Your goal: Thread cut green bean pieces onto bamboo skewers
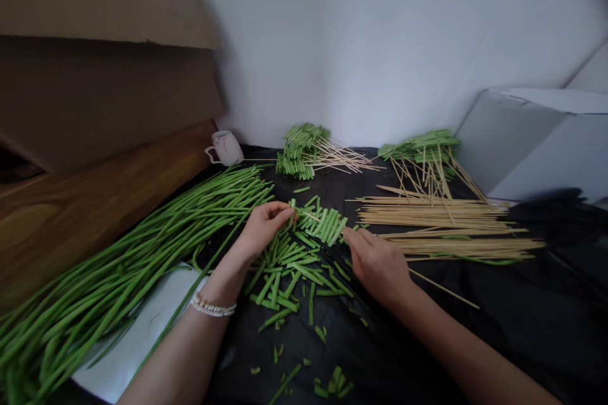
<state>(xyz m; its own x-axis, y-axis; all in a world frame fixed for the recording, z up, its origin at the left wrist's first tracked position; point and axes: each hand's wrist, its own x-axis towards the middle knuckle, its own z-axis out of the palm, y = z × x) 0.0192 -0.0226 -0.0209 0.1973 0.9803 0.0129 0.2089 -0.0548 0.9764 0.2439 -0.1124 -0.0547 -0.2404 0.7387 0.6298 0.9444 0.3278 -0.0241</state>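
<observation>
My left hand [262,226] pinches a short green bean piece [295,207] at the tip of a thin bamboo skewer. My right hand [377,262] grips the same skewer [441,290], which carries a row of bean pieces [327,224] and sticks out behind the wrist. Under both hands lies a heap of cut bean pieces [289,272] on a black sheet [513,329]. A bead bracelet circles my left wrist.
Long uncut green beans [118,272] stretch along the left. Loose bamboo skewers [451,228] lie to the right. Two piles of finished bean skewers [306,150] [420,147] rest at the back. A white cup [227,147], cardboard boxes and a white box stand around.
</observation>
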